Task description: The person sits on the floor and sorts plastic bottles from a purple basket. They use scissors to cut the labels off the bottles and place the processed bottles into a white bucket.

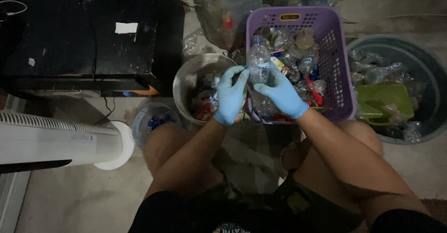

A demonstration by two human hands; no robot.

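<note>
Across the bottom of the frame a bare, dusty concrete floor (pixel 70 195) spreads out, dim and grey, with the seated person's bare knees rising from the lower edge. At frame centre both hands wear light blue gloves. The left hand (pixel 230 95) pinches at the side of a clear plastic bottle (pixel 259 65) with thumb and fingertips drawn close, apparently on its label. The right hand (pixel 281 93) wraps the bottle's lower part from the other side, fingers closed around it. That bottle stands roughly upright, held in the air at the left edge of a purple plastic basket (pixel 337 51), which sits at upper centre-right and is full of crushed clear bottles and scraps.

Just left of the hands a round metal bucket (pixel 186 81) rests on the floor, holding torn coloured wrappers. Beside the left knee, lower left of the bucket, a small clear container (pixel 142 121) holds blue caps. At the right edge a large dark round tub (pixel 430 74) contains more clear plastic and a green lid-like piece (pixel 384 100). Upper left is taken by a scuffed black table (pixel 84 32) with cables over it, and a white fan (pixel 56 142) lies at the left edge. Clear sacks of bottles (pixel 228 4) lean along the top.
</note>
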